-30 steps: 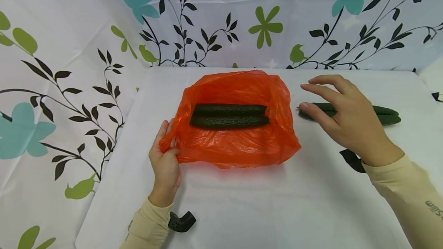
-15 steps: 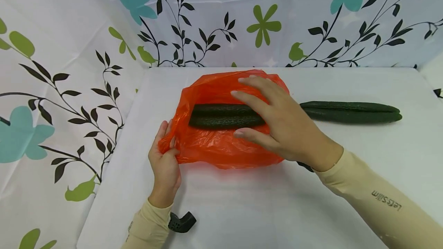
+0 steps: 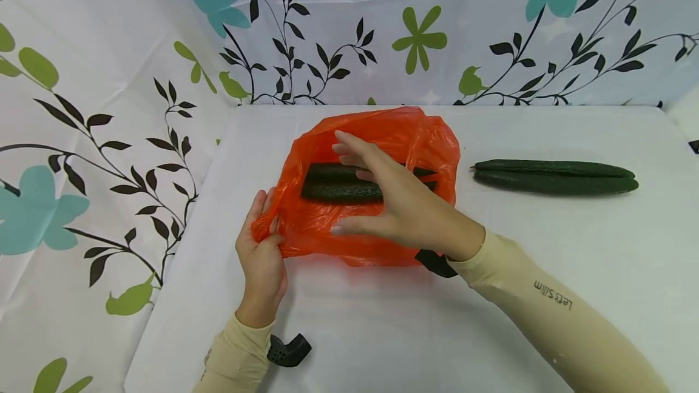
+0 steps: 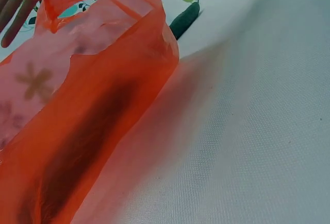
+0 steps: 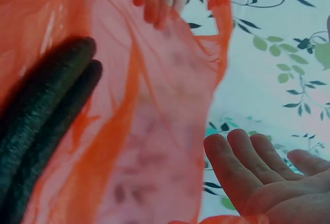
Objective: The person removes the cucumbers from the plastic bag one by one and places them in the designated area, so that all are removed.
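An orange-red plastic bag [image 3: 322, 235] lies with its mouth spread open. My left hand [image 3: 261, 259] grips the bag's left edge between fingers and thumb. Inside the bag, two dark green cucumbers [image 3: 341, 190] lie side by side; their right part is partly hidden by my other hand. My right hand [image 3: 393, 199] reaches over the bag with fingers extended and thumb spread, holding nothing. In the right wrist view, its straight fingers [image 5: 232, 167] show beside the thin bag film. To the right of the bag, two more cucumbers [image 3: 554, 177] lie together on the table.
The white table [image 3: 371, 332] has its far edge just behind the bag. A patterned cloth [image 3: 338, 5] with leaves and flowers hangs behind it and along the left. Black wrist devices [image 3: 289, 350] sit at both wrists.
My right hand has moved left from above the loose cucumbers to over the bag, uncovering those cucumbers. My left hand keeps its grip on the bag's edge.
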{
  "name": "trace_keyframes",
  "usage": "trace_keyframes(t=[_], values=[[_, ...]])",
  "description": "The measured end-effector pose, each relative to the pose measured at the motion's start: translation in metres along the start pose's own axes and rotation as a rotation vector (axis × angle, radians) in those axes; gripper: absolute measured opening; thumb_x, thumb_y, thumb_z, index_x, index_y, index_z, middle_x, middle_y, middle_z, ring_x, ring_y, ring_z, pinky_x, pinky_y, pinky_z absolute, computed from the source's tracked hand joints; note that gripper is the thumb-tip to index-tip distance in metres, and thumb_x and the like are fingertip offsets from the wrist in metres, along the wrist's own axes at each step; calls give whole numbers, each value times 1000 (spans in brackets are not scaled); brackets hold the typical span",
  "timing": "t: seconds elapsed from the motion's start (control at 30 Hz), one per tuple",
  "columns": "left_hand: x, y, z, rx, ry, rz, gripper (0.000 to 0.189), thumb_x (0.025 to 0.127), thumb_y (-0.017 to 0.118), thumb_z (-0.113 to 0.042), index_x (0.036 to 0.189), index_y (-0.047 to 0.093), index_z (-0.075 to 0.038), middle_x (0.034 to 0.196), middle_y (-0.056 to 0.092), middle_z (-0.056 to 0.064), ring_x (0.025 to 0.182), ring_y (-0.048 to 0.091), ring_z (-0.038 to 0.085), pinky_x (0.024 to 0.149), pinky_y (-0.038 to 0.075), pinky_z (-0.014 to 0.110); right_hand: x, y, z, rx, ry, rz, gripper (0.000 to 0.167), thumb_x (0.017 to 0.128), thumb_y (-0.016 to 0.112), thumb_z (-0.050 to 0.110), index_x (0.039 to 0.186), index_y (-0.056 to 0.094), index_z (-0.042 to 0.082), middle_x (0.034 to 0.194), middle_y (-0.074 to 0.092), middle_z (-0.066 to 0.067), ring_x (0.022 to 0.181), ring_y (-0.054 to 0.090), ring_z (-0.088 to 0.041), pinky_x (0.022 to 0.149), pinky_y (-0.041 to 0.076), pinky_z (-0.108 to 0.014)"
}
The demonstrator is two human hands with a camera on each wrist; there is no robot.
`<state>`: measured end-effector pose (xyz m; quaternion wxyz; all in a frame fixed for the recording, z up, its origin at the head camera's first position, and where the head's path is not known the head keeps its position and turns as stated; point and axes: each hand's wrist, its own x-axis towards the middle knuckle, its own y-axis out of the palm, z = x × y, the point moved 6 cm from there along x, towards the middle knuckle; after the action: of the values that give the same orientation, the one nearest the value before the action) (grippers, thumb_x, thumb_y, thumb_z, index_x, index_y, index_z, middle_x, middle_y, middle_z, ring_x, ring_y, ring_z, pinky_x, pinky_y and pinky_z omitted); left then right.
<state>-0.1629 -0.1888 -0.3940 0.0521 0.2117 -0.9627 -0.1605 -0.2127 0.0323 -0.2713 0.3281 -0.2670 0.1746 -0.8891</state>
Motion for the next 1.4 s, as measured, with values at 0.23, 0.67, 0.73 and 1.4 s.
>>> trace_keyframes(t=[0.23, 0.67, 0.73, 1.4], values=[[0, 0, 1, 6, 0, 12, 81, 82, 25, 27, 156, 35, -4, 153, 47, 8, 140, 45, 20, 113, 36, 30, 2, 1, -27, 106, 103, -36, 101, 79, 88, 23, 159, 27, 10, 151, 45, -8, 137, 45, -21, 110, 43, -40], [-1, 2, 1, 10, 9, 17, 82, 82, 26, 27, 156, 36, -5, 153, 47, 5, 140, 45, 21, 113, 37, 31, -2, 19, -80, -166, 287, 33, 97, 81, 86, 34, 157, 32, 11, 151, 46, -6, 136, 45, -23, 113, 38, -44], [-1, 2, 1, 9, 10, 16, 82, 82, 25, 27, 156, 36, -4, 153, 47, 6, 140, 45, 21, 113, 37, 31, -3, 22, -86, -220, 298, 42, 96, 81, 85, 37, 157, 33, 12, 149, 48, -6, 136, 45, -23, 113, 38, -44], [0, 2, 5, 23, -12, 12, 80, 82, 27, 26, 156, 36, -4, 155, 45, 4, 141, 43, 19, 113, 37, 29, -9, 31, -125, -522, 431, 77, 79, 82, 85, 33, 147, 49, 7, 137, 55, -13, 127, 50, -32, 106, 45, -51]])
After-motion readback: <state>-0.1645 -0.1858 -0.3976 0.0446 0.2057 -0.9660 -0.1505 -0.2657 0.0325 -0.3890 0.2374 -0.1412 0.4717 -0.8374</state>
